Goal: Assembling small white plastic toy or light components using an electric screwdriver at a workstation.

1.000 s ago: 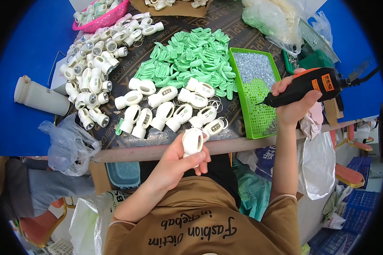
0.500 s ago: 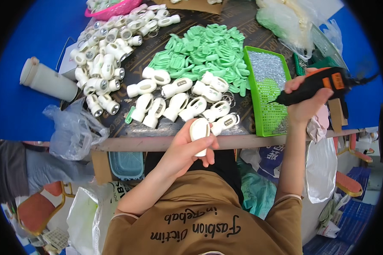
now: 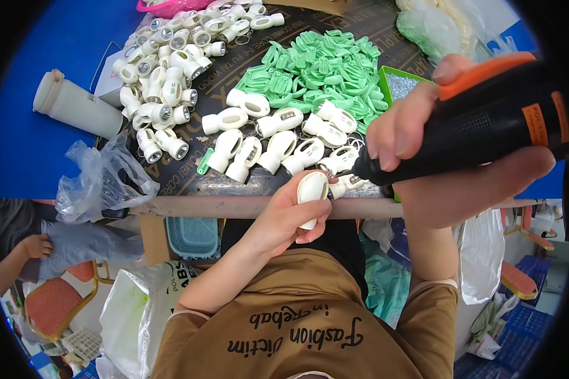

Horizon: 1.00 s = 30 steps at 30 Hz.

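Note:
At the table's front edge, my left hand (image 3: 284, 218) is closed on a small white keychain flashlight (image 3: 312, 189), held with its oval side facing up. My right hand (image 3: 403, 129) grips a black and orange electric screwdriver (image 3: 487, 123), large and close in the picture. Its nose points left, toward the flashlight; whether the tip touches anything I cannot make out. Just beyond my left hand lie several white flashlights (image 3: 278, 151) with oval recesses, some with metal rings. A heap of green plastic clips (image 3: 316, 69) sits behind them.
Finished-looking white flashlights with lenses (image 3: 171, 82) pile up at the left, near a pink basket (image 3: 171, 7). A white tumbler (image 3: 76, 104) and a clear plastic bag (image 3: 101, 183) stand farther left. The screwdriver and right hand mostly cover a green tray of screws (image 3: 385, 85). Another person's hand (image 3: 36, 246) shows at left.
My right hand has brought the screwdriver left and closer to the camera, toward the flashlight. My left hand still holds the flashlight, with little movement. The view has shifted slightly.

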Each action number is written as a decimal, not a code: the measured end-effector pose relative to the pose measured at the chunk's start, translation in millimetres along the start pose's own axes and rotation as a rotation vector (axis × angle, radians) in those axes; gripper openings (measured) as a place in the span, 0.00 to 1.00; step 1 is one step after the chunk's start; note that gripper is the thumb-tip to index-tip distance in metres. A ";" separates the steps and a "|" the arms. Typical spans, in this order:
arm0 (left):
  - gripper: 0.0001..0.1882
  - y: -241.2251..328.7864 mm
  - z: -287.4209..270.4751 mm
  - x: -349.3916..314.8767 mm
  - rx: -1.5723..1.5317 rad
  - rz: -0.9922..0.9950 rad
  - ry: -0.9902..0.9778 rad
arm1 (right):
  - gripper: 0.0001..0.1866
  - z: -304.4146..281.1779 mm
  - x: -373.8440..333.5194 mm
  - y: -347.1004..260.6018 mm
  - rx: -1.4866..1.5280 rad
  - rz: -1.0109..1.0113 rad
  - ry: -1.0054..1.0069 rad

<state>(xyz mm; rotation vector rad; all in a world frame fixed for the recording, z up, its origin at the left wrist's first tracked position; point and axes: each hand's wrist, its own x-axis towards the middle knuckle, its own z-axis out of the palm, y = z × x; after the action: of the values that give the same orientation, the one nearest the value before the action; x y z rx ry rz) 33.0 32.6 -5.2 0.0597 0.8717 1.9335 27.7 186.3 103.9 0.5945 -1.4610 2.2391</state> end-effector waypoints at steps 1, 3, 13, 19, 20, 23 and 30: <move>0.20 0.3 -0.2 -0.3 -0.001 0.002 -0.001 | 0.50 0.4 0.7 2.0 -0.016 -0.001 -0.024; 0.19 0.1 -1.3 -0.6 -0.025 -0.002 -0.018 | 0.50 5.3 2.1 5.0 -0.029 0.001 -0.053; 0.18 -0.4 -2.9 -1.0 -0.017 0.006 -0.014 | 0.53 28.3 4.3 1.4 -0.622 0.299 0.066; 0.18 0.6 -2.7 -0.7 -0.035 0.011 -0.004 | 0.53 22.9 4.3 -1.1 -0.549 0.388 0.009; 0.18 1.3 -2.5 -0.9 -0.039 0.002 -0.003 | 0.53 22.0 3.7 0.0 -0.519 0.383 0.011; 0.18 1.3 -3.1 -0.9 -0.060 -0.008 -0.004 | 0.53 19.2 1.6 5.0 -0.433 0.366 0.010; 0.17 1.1 -4.4 -1.8 -0.074 -0.025 -0.006 | 0.50 13.7 -7.5 19.8 -0.302 0.225 0.087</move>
<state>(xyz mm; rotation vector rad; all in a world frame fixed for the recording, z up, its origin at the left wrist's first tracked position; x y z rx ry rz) 31.4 28.5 -7.3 0.0110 0.7930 1.9392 24.9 165.5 89.9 0.2447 -1.8512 2.1102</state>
